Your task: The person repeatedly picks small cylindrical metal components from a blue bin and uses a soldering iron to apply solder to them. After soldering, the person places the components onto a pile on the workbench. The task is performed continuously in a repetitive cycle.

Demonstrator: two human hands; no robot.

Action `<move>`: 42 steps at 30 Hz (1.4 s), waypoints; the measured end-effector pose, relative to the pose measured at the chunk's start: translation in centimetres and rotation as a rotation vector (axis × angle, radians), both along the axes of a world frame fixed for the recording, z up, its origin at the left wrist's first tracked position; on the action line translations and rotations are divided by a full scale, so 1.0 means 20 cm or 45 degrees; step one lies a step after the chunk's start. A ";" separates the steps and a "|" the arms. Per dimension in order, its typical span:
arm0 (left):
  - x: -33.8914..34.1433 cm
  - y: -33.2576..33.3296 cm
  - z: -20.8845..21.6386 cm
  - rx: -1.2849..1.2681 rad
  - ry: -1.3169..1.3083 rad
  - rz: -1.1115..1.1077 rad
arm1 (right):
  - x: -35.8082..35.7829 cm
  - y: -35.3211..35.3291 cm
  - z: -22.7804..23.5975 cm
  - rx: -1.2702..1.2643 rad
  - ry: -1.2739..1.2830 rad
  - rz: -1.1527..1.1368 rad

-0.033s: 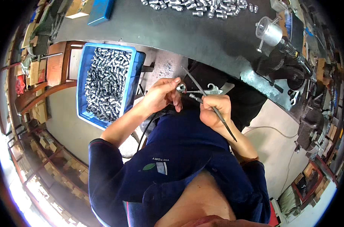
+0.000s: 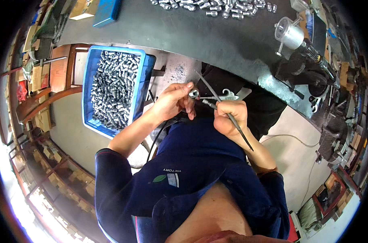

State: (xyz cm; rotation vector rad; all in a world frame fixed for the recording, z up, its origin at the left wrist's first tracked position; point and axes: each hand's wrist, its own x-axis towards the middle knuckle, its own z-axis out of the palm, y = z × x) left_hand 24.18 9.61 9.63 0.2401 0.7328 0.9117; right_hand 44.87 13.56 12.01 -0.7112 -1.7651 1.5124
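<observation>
My left hand (image 2: pixel 174 101) is closed around a small metal fitting (image 2: pixel 193 93), its round bored end facing up. In my right hand (image 2: pixel 231 116) is a slim dark file (image 2: pixel 208 86), tapered at both ends and slanting from upper left to lower right. A small cylindrical metal piece (image 2: pixel 209 104) pokes out beside my right fingers; whether they grip it too is unclear. Just beyond the hands, over the dark cloth on my lap, shows an open-ended spanner (image 2: pixel 228 95), partly crossed by the file.
A blue crate (image 2: pixel 141 77) full of metal fittings (image 2: pixel 113 87) stands left of my hands. Ahead is a dark workbench (image 2: pixel 184 34) with a pile of shiny fittings (image 2: pixel 228 7), a blue box (image 2: pixel 107 13) and, at right, a machine with a metal cylinder (image 2: pixel 288 34).
</observation>
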 end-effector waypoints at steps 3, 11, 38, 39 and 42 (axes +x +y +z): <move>0.01 0.01 0.01 0.035 0.185 0.031 | -0.01 0.03 0.00 0.004 -0.017 0.021; 0.01 0.06 0.16 0.517 0.746 -0.117 | -0.03 0.04 0.02 0.041 -0.123 0.080; -0.08 0.10 0.02 1.205 2.106 -0.057 | 0.04 -0.07 0.19 0.015 0.224 0.187; -0.08 0.10 0.03 1.186 2.113 -0.071 | 0.03 -0.07 0.18 0.007 0.213 0.183; -0.08 0.10 0.02 1.231 2.116 -0.037 | 0.03 -0.08 0.15 0.026 0.158 0.171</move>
